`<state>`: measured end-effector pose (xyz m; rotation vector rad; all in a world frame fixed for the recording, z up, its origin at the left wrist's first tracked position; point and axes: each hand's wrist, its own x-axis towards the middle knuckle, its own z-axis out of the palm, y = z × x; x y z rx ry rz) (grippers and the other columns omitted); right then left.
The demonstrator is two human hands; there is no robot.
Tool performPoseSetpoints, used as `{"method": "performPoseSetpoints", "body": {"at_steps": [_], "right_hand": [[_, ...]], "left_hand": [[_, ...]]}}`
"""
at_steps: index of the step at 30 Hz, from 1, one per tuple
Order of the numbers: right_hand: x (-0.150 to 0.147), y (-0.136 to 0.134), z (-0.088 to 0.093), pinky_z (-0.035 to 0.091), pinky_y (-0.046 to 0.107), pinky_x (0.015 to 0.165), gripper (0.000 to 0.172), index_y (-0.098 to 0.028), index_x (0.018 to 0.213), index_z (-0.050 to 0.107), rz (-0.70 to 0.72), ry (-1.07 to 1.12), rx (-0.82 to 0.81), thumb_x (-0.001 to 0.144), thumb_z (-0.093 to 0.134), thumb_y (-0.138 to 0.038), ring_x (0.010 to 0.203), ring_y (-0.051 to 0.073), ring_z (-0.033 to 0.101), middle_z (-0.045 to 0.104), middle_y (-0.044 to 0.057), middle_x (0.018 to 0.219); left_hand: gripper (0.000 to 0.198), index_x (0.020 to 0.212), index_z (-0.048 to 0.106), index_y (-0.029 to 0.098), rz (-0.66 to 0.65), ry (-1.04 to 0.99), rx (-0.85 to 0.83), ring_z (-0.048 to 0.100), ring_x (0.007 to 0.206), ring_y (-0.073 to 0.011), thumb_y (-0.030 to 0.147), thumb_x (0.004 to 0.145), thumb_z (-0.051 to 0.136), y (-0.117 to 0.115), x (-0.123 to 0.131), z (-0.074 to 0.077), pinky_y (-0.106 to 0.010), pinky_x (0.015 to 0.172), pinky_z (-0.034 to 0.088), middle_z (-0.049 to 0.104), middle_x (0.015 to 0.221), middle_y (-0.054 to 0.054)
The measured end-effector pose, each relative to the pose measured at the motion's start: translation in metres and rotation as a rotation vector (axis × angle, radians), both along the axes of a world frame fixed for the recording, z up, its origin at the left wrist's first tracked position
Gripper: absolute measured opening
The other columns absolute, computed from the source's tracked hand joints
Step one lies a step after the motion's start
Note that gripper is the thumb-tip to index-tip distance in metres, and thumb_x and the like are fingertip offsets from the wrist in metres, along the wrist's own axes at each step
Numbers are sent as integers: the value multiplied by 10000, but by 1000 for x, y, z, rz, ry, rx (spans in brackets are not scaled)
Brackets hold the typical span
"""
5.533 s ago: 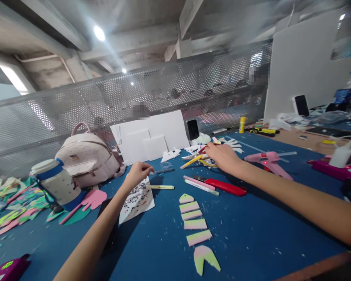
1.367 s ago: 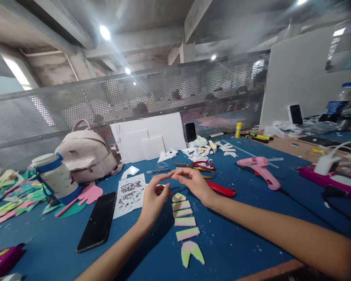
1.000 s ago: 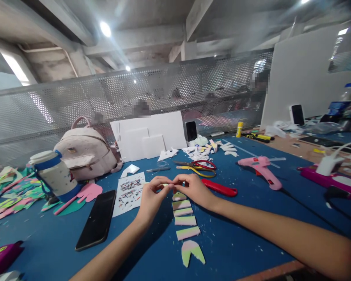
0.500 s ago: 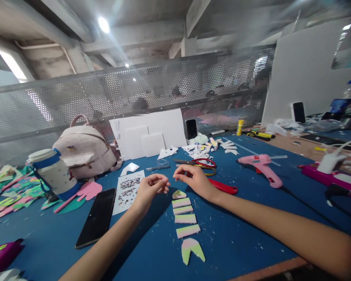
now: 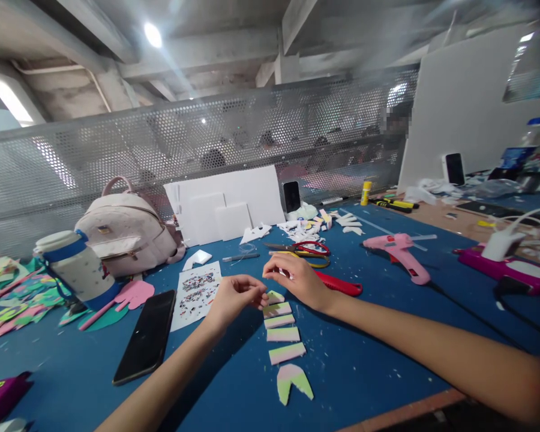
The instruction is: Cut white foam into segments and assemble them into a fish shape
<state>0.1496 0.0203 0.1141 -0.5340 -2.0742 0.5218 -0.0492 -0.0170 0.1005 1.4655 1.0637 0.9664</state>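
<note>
My left hand [image 5: 238, 296] has thumb and fingers pinched together just left of a small pale green foam piece [image 5: 276, 297] at the top of a row. My right hand [image 5: 300, 281] hovers right above that piece, its fingertips also closed together. Whatever either pinch holds is too small to make out. Below lie several pink-and-green foam strips [image 5: 283, 335] in a column, apart from one another, with a notched tail-shaped foam piece [image 5: 292, 379] at the near end. Behind my right wrist are scissors [image 5: 312, 247] and a red-handled utility knife [image 5: 342, 284].
A sheet with small gems [image 5: 180, 315] and a black phone [image 5: 146, 337] lie left of my left hand. Farther left stand a bottle [image 5: 76, 270] and a backpack [image 5: 128, 231]. A pink glue gun [image 5: 400, 252] lies right, white scraps [image 5: 299, 231] at the back.
My left hand has moved slightly right and lower, to the top foam piece. The right hand stays close by with fingers still pinched. The view has shifted slightly.
</note>
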Motion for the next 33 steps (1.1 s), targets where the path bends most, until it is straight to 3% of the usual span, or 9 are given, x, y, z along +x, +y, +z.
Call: {"method": "performPoseSetpoints", "body": {"at_steps": [8, 13, 16, 20, 22, 24, 29, 33], "right_hand": [[1, 1, 1, 414, 274, 682, 168, -212, 907, 611, -72, 20, -42, 999, 532, -328, 702, 153, 565, 635, 8, 802], [1, 1, 3, 404, 264, 642, 218, -207, 888, 590, -80, 37, -75, 1003, 522, -379, 680, 146, 564, 627, 9, 791], [1, 3, 2, 401, 261, 646, 191, -208, 894, 587, -85, 38, -79, 1001, 529, -355, 679, 145, 564, 629, 6, 797], [0, 6, -2, 390, 257, 648, 174, -203, 894, 594, -96, 27, -72, 1002, 538, -326, 672, 145, 562, 627, -1, 773], [-1, 7, -5, 385, 258, 657, 180, -202, 866, 607, -95, 10, -63, 992, 564, -323, 680, 149, 564, 633, -3, 763], [-3, 7, -8, 383, 257, 658, 179, -203, 842, 618, -87, -9, -56, 982, 586, -308, 690, 153, 574, 647, -5, 766], [-3, 5, -9, 385, 249, 653, 153, -205, 839, 620, -81, -26, -26, 977, 594, -264, 684, 147, 574, 653, -12, 777], [-1, 3, -5, 415, 266, 742, 135, -205, 872, 619, -80, -19, 29, 989, 572, -253, 737, 156, 575, 645, -1, 806]], "left_hand": [[207, 933, 625, 130, 82, -16, 177, 627, 671, -115, 334, 968, 608, 4, -9, 7, -281, 669, 557, 631, 776, 11], [197, 951, 645, 129, -15, 86, 226, 581, 575, -93, 326, 953, 634, 6, -10, 7, -250, 603, 529, 609, 705, 34], [197, 859, 659, 145, -35, 129, 282, 577, 604, -96, 322, 944, 644, 3, -9, 8, -257, 637, 526, 624, 716, 24], [210, 831, 668, 155, 34, 68, 384, 621, 896, -161, 338, 934, 649, -3, -8, 14, -353, 854, 520, 666, 951, -36], [230, 825, 667, 148, 66, -12, 415, 569, 1128, -211, 352, 930, 648, -6, -6, 16, -423, 1001, 454, 644, 1135, -65], [258, 805, 654, 145, 60, -105, 405, 535, 1208, -226, 371, 930, 644, -9, -3, 16, -452, 1060, 412, 625, 1217, -74], [280, 897, 623, 140, 48, -267, 267, 647, 842, -164, 413, 956, 601, -5, -1, 7, -353, 794, 544, 657, 916, -32], [259, 923, 637, 127, 88, -252, 156, 643, 758, -139, 381, 960, 611, 0, -2, -2, -320, 739, 554, 658, 871, -20]]}}
